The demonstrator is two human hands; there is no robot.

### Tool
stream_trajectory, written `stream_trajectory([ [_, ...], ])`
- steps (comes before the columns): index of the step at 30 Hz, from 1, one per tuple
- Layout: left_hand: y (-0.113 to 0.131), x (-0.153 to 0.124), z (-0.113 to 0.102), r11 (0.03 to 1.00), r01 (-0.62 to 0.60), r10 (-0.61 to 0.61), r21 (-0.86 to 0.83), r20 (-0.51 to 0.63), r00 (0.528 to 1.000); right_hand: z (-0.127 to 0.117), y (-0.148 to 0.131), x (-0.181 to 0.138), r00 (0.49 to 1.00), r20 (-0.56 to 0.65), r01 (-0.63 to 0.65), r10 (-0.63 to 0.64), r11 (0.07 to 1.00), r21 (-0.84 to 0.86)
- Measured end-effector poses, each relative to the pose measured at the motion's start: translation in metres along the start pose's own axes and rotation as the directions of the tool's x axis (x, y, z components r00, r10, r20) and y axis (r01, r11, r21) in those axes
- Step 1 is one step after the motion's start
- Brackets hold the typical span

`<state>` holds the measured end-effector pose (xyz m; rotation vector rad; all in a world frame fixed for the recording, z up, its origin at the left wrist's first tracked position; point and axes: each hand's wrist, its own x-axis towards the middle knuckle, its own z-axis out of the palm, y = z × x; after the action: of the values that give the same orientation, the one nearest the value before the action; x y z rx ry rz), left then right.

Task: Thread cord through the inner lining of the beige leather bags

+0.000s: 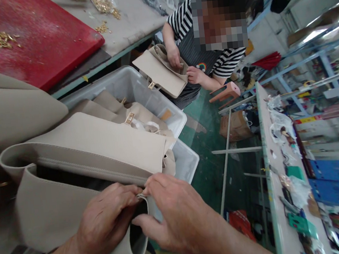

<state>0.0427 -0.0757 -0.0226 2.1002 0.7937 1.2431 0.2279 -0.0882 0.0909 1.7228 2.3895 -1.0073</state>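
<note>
I hold a beige leather handbag [94,150] close in front of me, with its top open. My left hand [103,221] grips the bag's near edge, fingers curled over the rim. My right hand [178,214] pinches the same edge at the bag's end, thumb and fingers touching the left hand's fingertips. A small metal part seems to sit between the fingertips, too small to tell. A bracelet shows on my left wrist.
A clear plastic bin [141,85] holds several more beige bags with gold clasps. A seated person in a striped shirt [183,22] works on another beige bag [161,70]. A red board [44,43] with gold fittings lies on the table. A cluttered shelf [284,172] stands at right.
</note>
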Motion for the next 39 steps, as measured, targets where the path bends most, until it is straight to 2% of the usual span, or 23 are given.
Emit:
stream_trajectory([
  [5,0.004,0.000,0.004,0.999,-0.041,0.040,-0.006,-0.035,0.999,0.005,-0.006,0.000,0.992,-0.082,0.070,-0.093,0.966,-0.247],
  [10,0.008,0.000,0.008,0.999,0.010,-0.011,-0.043,-0.027,1.000,0.014,-0.001,-0.001,0.978,-0.137,0.094,-0.158,0.919,-0.382],
  [18,0.009,-0.008,0.010,0.987,0.095,-0.096,-0.132,-0.004,0.995,0.037,0.008,-0.005,0.866,-0.378,0.081,-0.327,0.839,-0.539],
  [24,0.011,-0.017,0.009,0.973,0.165,-0.165,-0.162,0.015,0.986,0.046,0.018,-0.005,0.799,-0.411,0.140,-0.438,0.802,-0.581],
  [28,0.002,-0.020,0.002,0.963,0.233,-0.237,-0.133,-0.016,0.971,0.048,0.024,-0.008,0.784,-0.398,0.183,-0.476,0.791,-0.584],
  [30,-0.006,-0.016,-0.004,0.961,0.224,-0.218,-0.160,0.055,0.974,0.048,0.024,-0.010,0.780,-0.389,0.211,-0.490,0.791,-0.574],
  [33,-0.019,-0.002,-0.014,0.948,0.182,-0.122,-0.260,0.231,0.965,0.046,0.025,-0.012,0.766,-0.377,0.271,-0.520,0.794,-0.545],
  [36,-0.028,0.011,-0.018,0.905,0.193,-0.026,-0.379,0.403,0.915,0.043,0.025,-0.013,0.753,-0.367,0.325,-0.547,0.793,-0.515],
  [39,-0.034,0.018,-0.019,0.846,0.280,0.016,-0.454,0.546,0.838,0.041,0.026,-0.012,0.752,-0.346,0.365,-0.561,0.791,-0.490],
])
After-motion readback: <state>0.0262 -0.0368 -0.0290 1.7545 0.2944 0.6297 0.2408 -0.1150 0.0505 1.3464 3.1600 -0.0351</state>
